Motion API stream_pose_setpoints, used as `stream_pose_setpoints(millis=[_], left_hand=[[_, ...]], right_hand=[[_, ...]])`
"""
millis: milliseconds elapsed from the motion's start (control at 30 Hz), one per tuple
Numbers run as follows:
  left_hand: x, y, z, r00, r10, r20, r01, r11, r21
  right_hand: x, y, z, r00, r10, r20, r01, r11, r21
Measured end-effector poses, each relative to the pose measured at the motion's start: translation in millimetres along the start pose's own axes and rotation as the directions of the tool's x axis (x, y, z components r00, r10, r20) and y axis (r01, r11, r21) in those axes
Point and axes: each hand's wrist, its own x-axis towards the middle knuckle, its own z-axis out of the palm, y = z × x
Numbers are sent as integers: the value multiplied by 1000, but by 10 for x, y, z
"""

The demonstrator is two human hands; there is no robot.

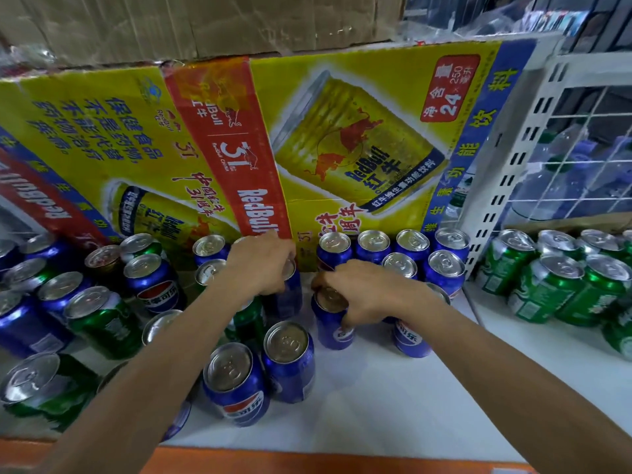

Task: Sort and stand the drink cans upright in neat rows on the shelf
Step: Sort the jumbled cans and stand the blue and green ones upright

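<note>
Blue Pepsi cans and green cans stand mixed on the white shelf [393, 388]. My left hand [261, 265] grips the top of an upright blue can [289, 299] near the back. Just to its right, my right hand [367, 292] grips the top of another upright blue can [331, 323]. A neat group of blue cans [410, 254] stands at the back right. Two more blue cans [260, 367] stand upright in front of my left arm. Green cans [102, 319] are mixed with blue ones on the left.
A yellow Red Bull carton [342, 138] lies behind the cans as a back wall. A white perforated divider [506, 172] closes the bay on the right; beyond it stand more green cans [554, 285]. An orange shelf edge [307, 460] runs along the front.
</note>
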Motion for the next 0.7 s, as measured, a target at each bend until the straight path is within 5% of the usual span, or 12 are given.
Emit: stream_pose_setpoints(millis=[167,400,567,700], left_hand=[[-42,245,-59,991,131,-33,-133,986,-101],[1,459,-64,991,133,-36,-135,989,-67],[-21,411,7,977,123,-174,-151,976,-157],[-137,249,51,987,143,-77,-158,954,-254]], right_hand=[[-87,215,-22,982,127,-136,-154,965,-210],[-113,254,37,908,256,-333,-305,946,-105],[-319,12,102,915,127,-383,-98,991,94],[-321,-374,285,973,-29,-230,89,963,256]])
